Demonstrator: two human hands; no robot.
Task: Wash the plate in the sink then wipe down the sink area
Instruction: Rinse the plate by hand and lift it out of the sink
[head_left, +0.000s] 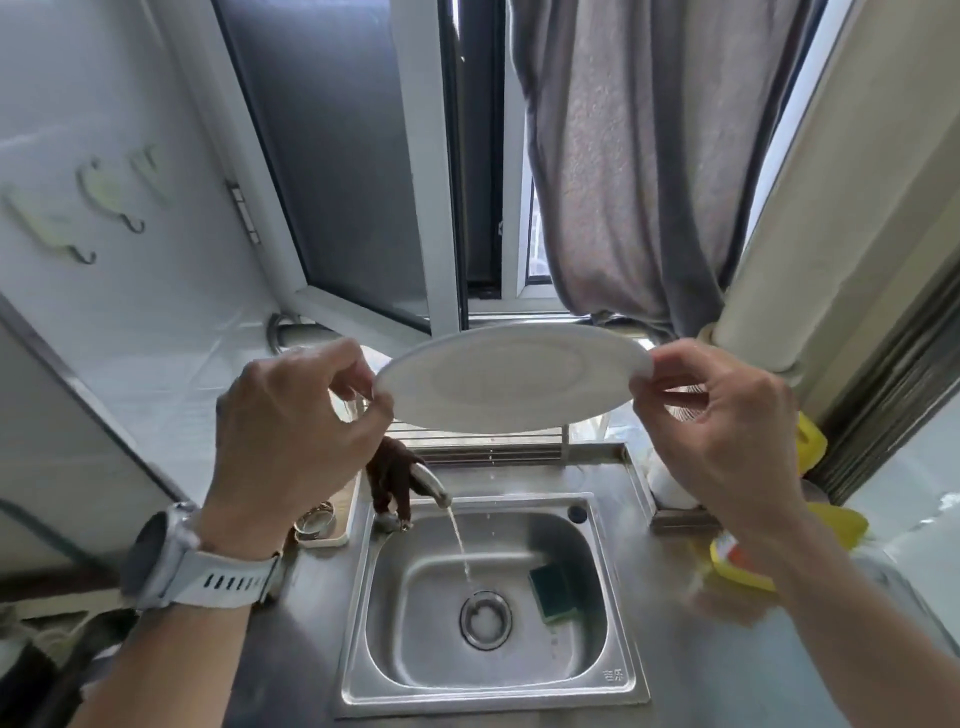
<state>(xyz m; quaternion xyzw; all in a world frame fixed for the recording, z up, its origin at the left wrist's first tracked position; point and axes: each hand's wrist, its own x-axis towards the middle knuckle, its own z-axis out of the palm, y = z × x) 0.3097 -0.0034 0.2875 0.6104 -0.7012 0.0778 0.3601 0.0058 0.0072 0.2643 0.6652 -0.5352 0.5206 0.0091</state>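
Holding a white plate (511, 379) up in the air, the left hand (291, 421) pinches its left rim and the right hand (722, 426) pinches its right rim, the fingers (652, 387) of each hand closed on the edge with the thumb at the near side. Well below the fingers lies the steel sink (358, 670), set in the tabletop (691, 670), where the tap (428, 483) runs a thin stream toward the drain (485, 618). Just right of the drain a green sponge (553, 595) rests in the basin. Under the right wrist stands a yellow bottle (737, 564). A watch (171, 556) sits on the left wrist
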